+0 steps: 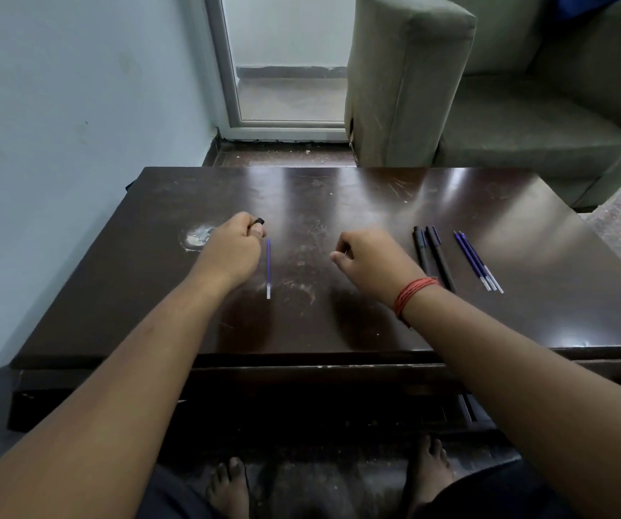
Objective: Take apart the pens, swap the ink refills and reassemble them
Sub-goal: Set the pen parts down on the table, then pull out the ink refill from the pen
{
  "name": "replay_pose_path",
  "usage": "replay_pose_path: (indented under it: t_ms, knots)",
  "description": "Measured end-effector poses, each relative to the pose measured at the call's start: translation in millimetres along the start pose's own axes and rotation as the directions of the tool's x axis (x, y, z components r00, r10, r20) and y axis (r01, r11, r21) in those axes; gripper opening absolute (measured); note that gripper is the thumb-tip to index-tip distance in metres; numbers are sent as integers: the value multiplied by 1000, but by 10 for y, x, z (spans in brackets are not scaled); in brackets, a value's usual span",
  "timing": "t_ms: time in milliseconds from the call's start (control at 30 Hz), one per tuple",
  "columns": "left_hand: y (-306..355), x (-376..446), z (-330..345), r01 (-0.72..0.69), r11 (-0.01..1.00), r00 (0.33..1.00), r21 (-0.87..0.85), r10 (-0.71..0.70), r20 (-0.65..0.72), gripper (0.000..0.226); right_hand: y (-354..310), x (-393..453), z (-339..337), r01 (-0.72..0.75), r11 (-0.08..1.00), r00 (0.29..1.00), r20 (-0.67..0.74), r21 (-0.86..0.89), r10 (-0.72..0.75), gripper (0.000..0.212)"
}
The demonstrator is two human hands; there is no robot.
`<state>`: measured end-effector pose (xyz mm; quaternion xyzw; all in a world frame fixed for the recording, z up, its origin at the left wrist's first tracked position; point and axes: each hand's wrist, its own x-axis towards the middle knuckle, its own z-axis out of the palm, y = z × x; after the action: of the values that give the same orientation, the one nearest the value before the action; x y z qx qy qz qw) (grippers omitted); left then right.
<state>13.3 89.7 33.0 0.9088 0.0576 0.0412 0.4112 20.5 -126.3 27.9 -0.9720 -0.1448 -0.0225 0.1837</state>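
A blue ink refill (268,267) lies alone on the dark table (339,324), pointing away from me. Just left of it my left hand (232,249) is curled over the table and grips a dark pen part (259,221) whose end shows at the fingertips. My right hand (370,264) hovers mid-table with fingers curled, pinching a tiny thin piece (345,252) that I cannot identify. To its right lie two black pens (432,256) side by side, and beyond them a few blue refills (477,262) with clear tips.
A pale worn patch (196,237) marks the table left of my left hand. A wall runs along the left, a grey sofa (488,106) stands behind the table at right, and a glass door (290,61) behind. My bare feet are under the table's near edge.
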Motion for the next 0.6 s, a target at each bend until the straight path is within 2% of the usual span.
replay_pose_path:
  t_ms: [233,467,600]
  knots:
    - [-96,11,-103,59,998,998,6,-59,-9,26,-586,239,344,-49,999,995,83,-1,49,25]
    - [-144,51,-161,77,997,997,-27,-77,-15,26,-1012,501,480,-160,987,969,186,-17,161,11]
    - [-133,56,-170,78,997,997,-31,-78,-19,24,-1072,597,466,-174,982,954,235,-80,188,19]
